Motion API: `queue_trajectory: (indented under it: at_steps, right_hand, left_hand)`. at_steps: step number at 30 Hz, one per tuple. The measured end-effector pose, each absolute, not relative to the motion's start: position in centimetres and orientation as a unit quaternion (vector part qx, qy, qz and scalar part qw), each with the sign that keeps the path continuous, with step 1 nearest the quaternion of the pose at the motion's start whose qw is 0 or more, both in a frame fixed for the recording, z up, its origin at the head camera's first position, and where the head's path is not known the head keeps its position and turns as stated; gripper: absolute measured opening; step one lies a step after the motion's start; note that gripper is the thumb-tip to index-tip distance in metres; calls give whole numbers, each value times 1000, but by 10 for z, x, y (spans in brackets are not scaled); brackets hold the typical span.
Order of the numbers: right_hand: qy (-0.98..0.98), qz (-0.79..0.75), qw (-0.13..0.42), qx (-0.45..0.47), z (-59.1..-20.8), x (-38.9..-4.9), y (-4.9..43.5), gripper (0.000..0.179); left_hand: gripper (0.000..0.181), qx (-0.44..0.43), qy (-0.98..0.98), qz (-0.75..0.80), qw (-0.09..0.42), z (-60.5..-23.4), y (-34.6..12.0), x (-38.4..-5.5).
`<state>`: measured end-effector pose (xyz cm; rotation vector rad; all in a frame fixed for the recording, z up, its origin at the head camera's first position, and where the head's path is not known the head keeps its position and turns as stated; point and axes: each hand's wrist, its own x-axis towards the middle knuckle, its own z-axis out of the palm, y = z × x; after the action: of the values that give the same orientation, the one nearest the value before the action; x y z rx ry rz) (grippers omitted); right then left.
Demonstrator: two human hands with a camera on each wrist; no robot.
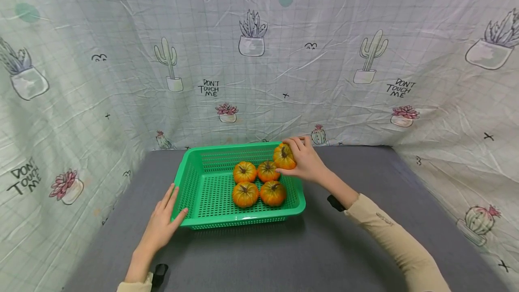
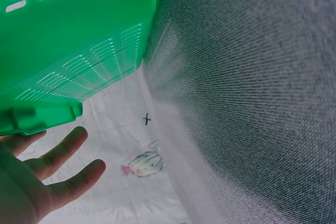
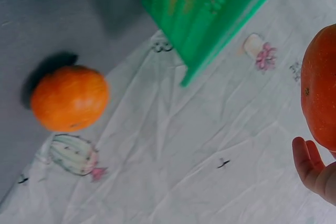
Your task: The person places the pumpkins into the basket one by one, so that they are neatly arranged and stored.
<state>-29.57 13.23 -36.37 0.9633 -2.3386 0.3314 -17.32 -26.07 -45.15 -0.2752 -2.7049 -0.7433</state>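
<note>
Head view: a pumpkin [image 1: 284, 156], held in the grip of the right hand [image 1: 306, 161], is at the far right corner of the green basket [image 1: 243, 218], just beyond 4 other pumpkins [image 1: 245, 195], while the left hand [image 1: 159, 223], fingers spread, is at the left rim.

The head view shows one green basket [image 1: 239, 218] at the frame's centre, four orange pumpkins [image 1: 245, 194] inside it and a fifth pumpkin [image 1: 284, 155] at its upper right corner. A sixth pumpkin [image 3: 70, 99], at the left of the right wrist view, sits on the one grey tabletop [image 1: 251, 260].
</note>
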Motion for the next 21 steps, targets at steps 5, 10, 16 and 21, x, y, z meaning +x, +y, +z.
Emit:
queue_trajectory:
  at_steps: [5, 10, 16, 21]
  right_hand:
    - [-865, 116, 298, 387, -357, -294, 115, 73]
    - [-865, 110, 279, 402, -353, -293, 99, 73]
    - [-863, 105, 258, 420, -350, -292, 80, 74]
    - [-860, 87, 249, 438, -351, -292, 63, 73]
  left_hand:
    - [67, -92, -949, -258, 157, -452, -260, -173]
    - [67, -94, -948, -257, 162, -452, -261, -174]
    - [67, -97, -948, -256, 163, -450, -261, -175]
    - [67, -94, -948, -258, 159, -451, -261, -174]
